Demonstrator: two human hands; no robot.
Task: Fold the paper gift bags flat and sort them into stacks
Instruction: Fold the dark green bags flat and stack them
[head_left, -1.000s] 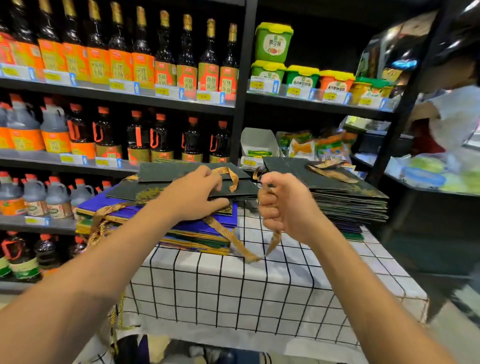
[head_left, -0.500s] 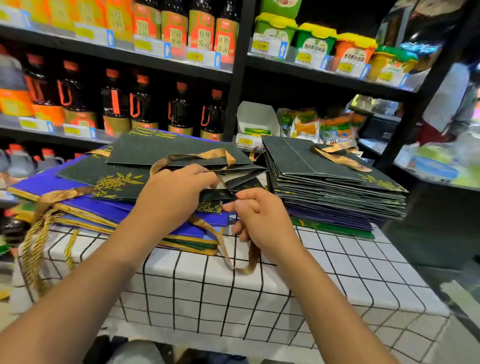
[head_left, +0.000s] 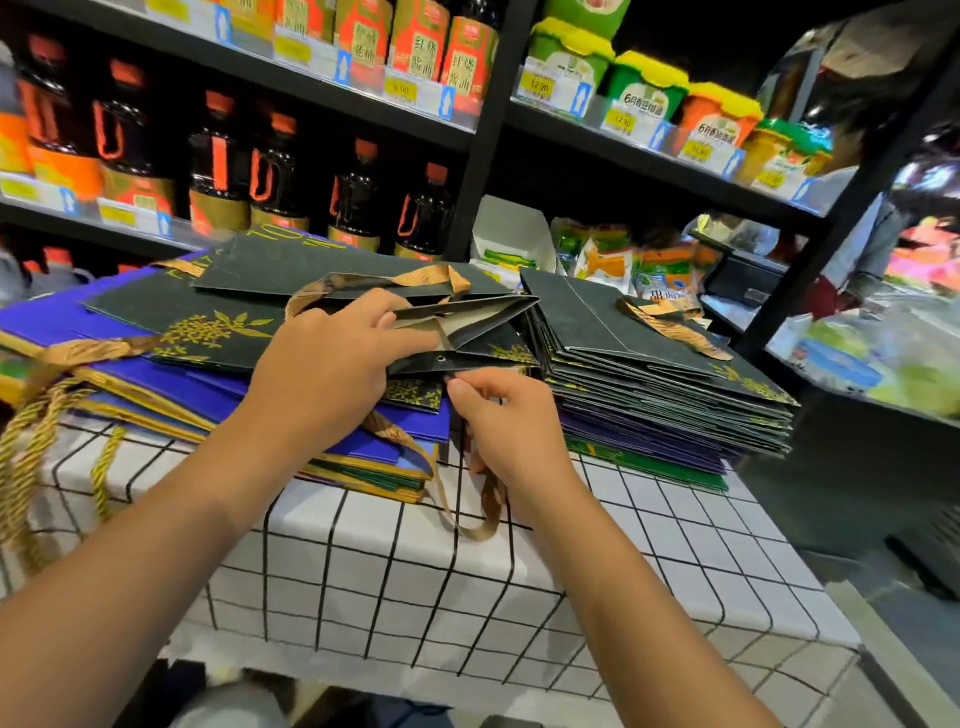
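Behind my table (head_left: 467, 587) with its white, black-gridded cloth stand shelves (head_left: 483, 135) of dark bottles and tubs. On the table's left lies a loose pile (head_left: 171, 384) of blue and black bags; on its right, a neat stack (head_left: 654, 384) of flattened bags, black above purple and green. Between them, atop the loose pile, sits the black bag (head_left: 467, 332) with gold leaf print, half collapsed, its mouth gaping toward me. My left hand (head_left: 332, 364) grips its upper edge, thumb inside. My right hand (head_left: 511, 421) pinches the lower edge by the eyelet, where a gold ribbon handle (head_left: 480, 514) hangs over the table's front.
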